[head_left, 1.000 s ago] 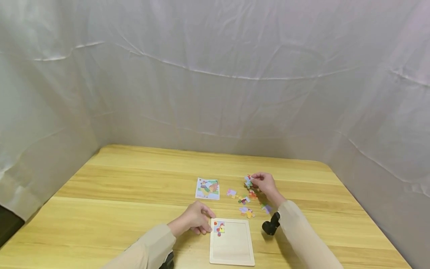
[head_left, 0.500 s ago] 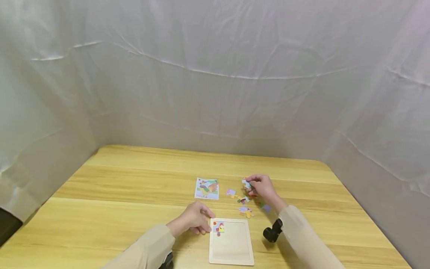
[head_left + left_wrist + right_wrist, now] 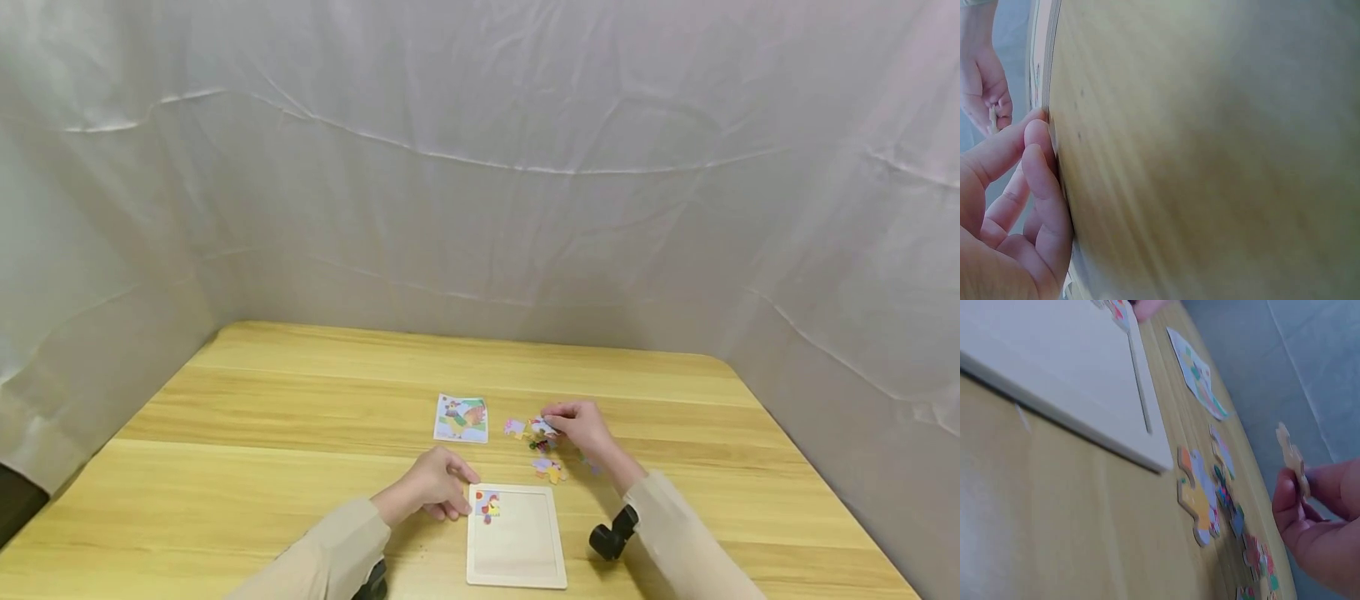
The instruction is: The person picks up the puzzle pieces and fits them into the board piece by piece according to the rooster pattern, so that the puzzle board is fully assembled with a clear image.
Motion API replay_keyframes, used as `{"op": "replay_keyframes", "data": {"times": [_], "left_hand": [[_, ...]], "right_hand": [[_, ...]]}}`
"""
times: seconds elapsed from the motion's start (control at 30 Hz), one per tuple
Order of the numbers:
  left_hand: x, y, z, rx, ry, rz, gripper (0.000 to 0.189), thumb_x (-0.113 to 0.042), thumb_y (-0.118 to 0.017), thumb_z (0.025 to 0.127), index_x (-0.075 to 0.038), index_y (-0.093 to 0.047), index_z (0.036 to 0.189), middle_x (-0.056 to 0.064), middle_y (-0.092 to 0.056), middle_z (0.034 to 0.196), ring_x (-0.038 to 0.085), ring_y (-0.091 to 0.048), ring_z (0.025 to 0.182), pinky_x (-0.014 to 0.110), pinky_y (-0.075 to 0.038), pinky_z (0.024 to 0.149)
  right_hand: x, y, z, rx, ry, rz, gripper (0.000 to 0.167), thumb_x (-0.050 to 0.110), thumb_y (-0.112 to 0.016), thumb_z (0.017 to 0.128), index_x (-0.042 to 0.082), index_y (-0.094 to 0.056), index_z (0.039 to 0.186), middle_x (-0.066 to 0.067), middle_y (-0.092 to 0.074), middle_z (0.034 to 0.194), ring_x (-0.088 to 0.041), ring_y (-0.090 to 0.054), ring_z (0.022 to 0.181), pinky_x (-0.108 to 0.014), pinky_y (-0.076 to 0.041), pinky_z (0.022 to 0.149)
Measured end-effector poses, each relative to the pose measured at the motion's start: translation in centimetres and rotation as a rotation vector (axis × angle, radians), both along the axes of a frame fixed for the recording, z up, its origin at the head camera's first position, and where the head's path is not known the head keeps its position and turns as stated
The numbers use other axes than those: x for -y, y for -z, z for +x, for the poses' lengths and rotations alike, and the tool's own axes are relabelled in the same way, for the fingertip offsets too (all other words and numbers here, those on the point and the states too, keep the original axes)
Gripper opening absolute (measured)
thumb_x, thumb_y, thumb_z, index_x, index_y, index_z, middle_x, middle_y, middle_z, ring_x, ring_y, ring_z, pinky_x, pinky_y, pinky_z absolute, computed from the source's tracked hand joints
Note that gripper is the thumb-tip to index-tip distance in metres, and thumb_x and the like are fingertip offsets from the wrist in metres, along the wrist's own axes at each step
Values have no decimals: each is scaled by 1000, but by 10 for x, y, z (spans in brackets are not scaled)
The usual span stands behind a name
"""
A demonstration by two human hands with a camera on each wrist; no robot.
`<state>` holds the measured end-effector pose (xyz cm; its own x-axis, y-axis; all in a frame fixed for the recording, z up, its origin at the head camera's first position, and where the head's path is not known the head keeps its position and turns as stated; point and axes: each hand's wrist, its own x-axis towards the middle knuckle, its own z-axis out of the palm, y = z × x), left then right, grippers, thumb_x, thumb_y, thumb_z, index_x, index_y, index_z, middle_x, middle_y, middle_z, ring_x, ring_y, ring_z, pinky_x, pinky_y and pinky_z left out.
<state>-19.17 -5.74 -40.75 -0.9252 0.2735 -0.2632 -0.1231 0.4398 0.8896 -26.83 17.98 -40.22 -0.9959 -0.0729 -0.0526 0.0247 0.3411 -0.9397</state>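
My right hand [image 3: 581,425] pinches a puzzle piece [image 3: 1292,459] between thumb and fingertips; in the right wrist view the piece stands on edge, above the table. Below and beside it lie several loose puzzle pieces [image 3: 551,469] with coloured print. My left hand [image 3: 437,485] rests at the left side of a pale wooden puzzle tray [image 3: 517,550], its fingertips touching the rim near the upper left corner. Joined pieces [image 3: 487,504] showing a red sun and a bird's head fill the tray's upper left corner.
A square printed picture card [image 3: 461,419] of a hen lies behind the tray, left of the loose pieces. All rests on a wood-grain table [image 3: 285,417], with grey-white cloth [image 3: 480,208] hanging around its back and sides.
My right hand has moved down and slightly left with the puzzle piece, now over the loose pieces. My left hand has stayed at the tray's edge.
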Motion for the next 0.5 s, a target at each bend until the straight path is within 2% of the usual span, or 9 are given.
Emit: {"op": "replay_keyframes", "data": {"times": [0.1, 0.2, 0.37, 0.5], "left_hand": [[0, 0, 0, -2, -1, -2, 31, 11, -73, 62, -3, -66, 88, 6, -58, 59, 9, -51, 39, 21, -45, 38], [-1, 0, -1, -3, -2, -6, 31, 11, -73, 62, -3, -66, 88, 6, -59, 59, 9, -51, 40, 22, -45, 38], [-1, 0, -1, -5, 0, -4, 31, 11, -73, 62, -3, -66, 89, 6, -59, 60, 9, -51, 39, 22, -45, 38], [-1, 0, -1, -7, 1, 1, 31, 11, -73, 62, -2, -66, 89, 7, -58, 61, 9, -51, 39, 21, -45, 39]], "right_hand": [[4, 0, 6, 8, 5, -52, 14, -8, -52, 86, -15, -60, 95, -19, -59, 100, -13, -58, 71, -28, -52, 63], [5, -2, 12, 7, -16, -55, 14, -7, -53, 85, -14, -60, 95, -15, -60, 93, -11, -56, 68, -22, -49, 58], [5, -4, 22, 60, -123, -66, 16, -3, -51, 88, -14, -55, 98, -8, -57, 72, -8, -50, 52, -17, -44, 46], [4, -4, 31, 77, -173, -85, 16, -1, -51, 89, -13, -54, 99, -7, -55, 67, -9, -50, 48, -18, -43, 43]]}}
